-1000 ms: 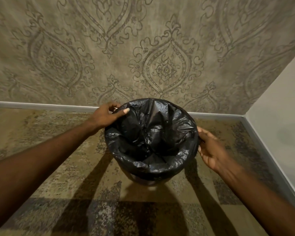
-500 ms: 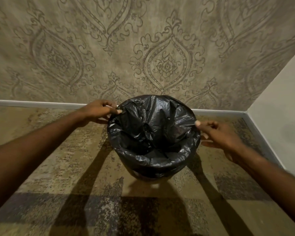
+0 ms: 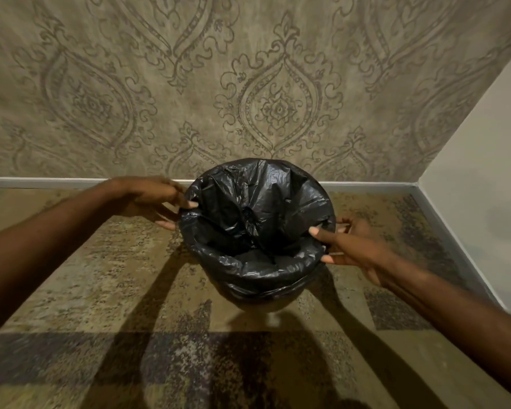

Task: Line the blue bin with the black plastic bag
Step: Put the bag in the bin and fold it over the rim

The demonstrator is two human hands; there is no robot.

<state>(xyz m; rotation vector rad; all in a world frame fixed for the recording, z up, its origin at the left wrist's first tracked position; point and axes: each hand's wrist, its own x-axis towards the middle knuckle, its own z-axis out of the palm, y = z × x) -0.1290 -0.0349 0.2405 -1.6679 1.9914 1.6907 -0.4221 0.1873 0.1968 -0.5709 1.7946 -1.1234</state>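
Having shifted onto the rim, right hand [image 3: 357, 246] now pinching black plastic bag [image 3: 257, 219]; left hand [image 3: 151, 196] pinching opposite edge, stretching the cuff taut over the bin.

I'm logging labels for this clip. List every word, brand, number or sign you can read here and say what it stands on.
None: no readable text anywhere in this view.
black plastic bag: plain crinkled film, no print or brand showing.
bin: almost wholly covered by the bag; no label visible.
patterned wall: ornamental scrollwork only, no letters or numbers.
floor: mottled pattern, no signs.
left hand and right hand: bare, nothing written.
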